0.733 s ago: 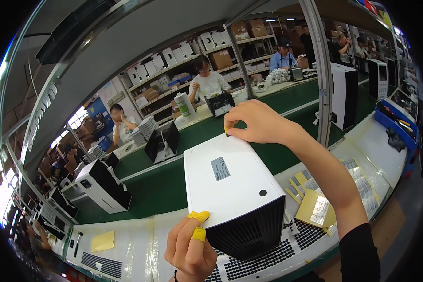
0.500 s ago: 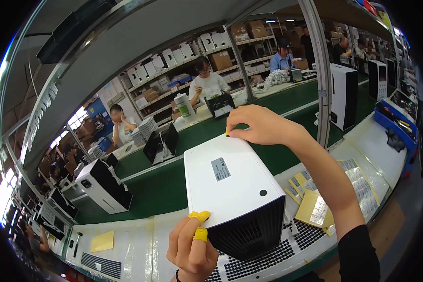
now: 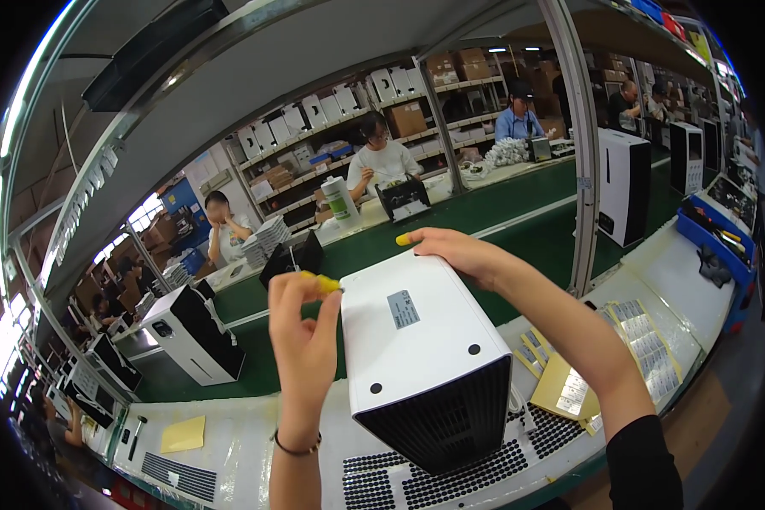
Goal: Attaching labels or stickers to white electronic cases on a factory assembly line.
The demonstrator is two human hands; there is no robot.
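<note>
A white box-shaped appliance [image 3: 425, 327] with a black grille on its near side lies before me, a grey label [image 3: 403, 308] on its upper face. Black round pads sit near its corners, one at the near right [image 3: 474, 349] and another at the near left [image 3: 376, 388]. At the far left corner my left hand [image 3: 302, 340] is pinched, yellow covers on its fingertips; a small dark pad shows at the pinch, mostly hidden. My right hand [image 3: 455, 253] rests over the far edge, fingers stretched out, a yellow cover on one fingertip, its thumb by a dark pad.
Sheets of black round pads [image 3: 463, 484] lie under and before the appliance. Yellow-backed label sheets [image 3: 561, 382] are on the right, near a blue tool bin [image 3: 714, 229]. Beyond runs a green conveyor [image 3: 518, 200]; a metal post [image 3: 582, 170] stands right. Co-workers sit across.
My left hand has moved from the near left corner up to the far left one, uncovering a black pad. The right hand's fingers have opened out at the far edge.
</note>
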